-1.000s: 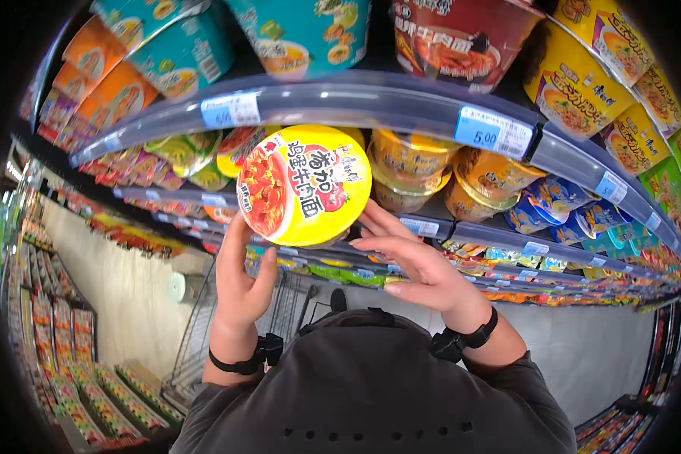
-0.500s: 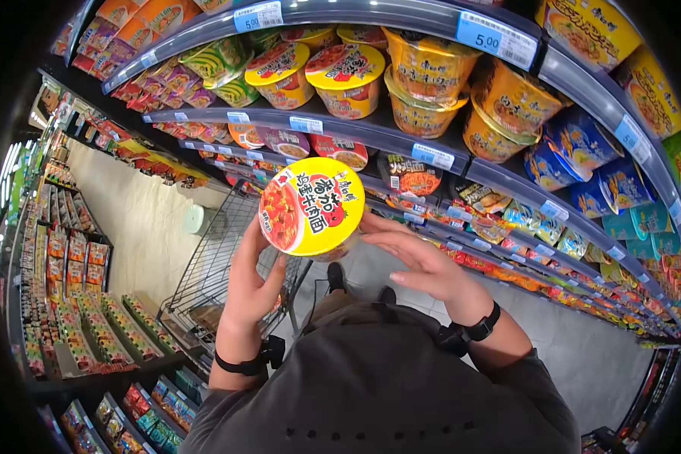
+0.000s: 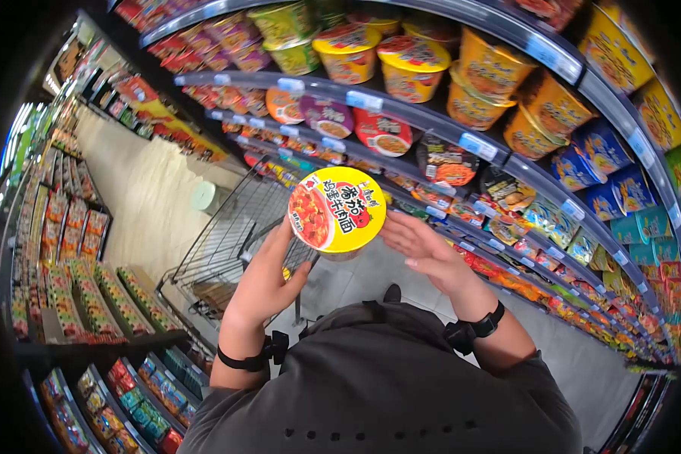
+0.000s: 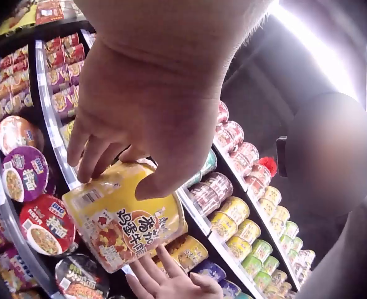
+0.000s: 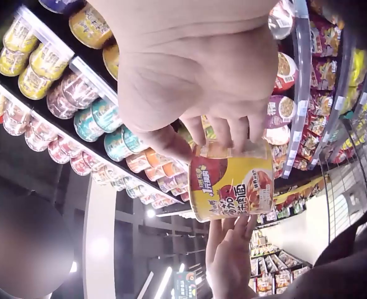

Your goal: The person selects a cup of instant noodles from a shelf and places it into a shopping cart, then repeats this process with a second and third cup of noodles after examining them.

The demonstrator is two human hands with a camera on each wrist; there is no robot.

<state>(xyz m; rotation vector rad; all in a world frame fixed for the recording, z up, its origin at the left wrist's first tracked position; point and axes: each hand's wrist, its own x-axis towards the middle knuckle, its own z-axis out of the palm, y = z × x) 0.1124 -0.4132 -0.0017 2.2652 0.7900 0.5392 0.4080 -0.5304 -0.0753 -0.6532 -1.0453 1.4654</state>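
A tub of instant noodles (image 3: 339, 208), with a yellow lid and red tomato pictures, is held in front of the chest in the head view. My left hand (image 3: 268, 284) grips its left side, thumb at the near side and fingers round the far side. Straight fingers of my right hand (image 3: 431, 253) touch the tub's right side, the thumb standing apart. In the left wrist view the left thumb lies over the tub's yellow wall (image 4: 130, 199). The right wrist view shows the tub (image 5: 233, 180) between both hands, its printed side facing the camera.
Shelves of noodle tubs (image 3: 412, 68) curve along the front and right, with price tags on the shelf edge (image 3: 401, 106). A wire shopping cart (image 3: 219, 242) stands at the left, near a pale round stool (image 3: 203, 195). More racks of packets (image 3: 140, 393) line the lower left.
The tub and both hands have come away from the shelf, down and to the right in the head view. The view has swung, showing more of the shelves, cart and floor. The grip looks the same.
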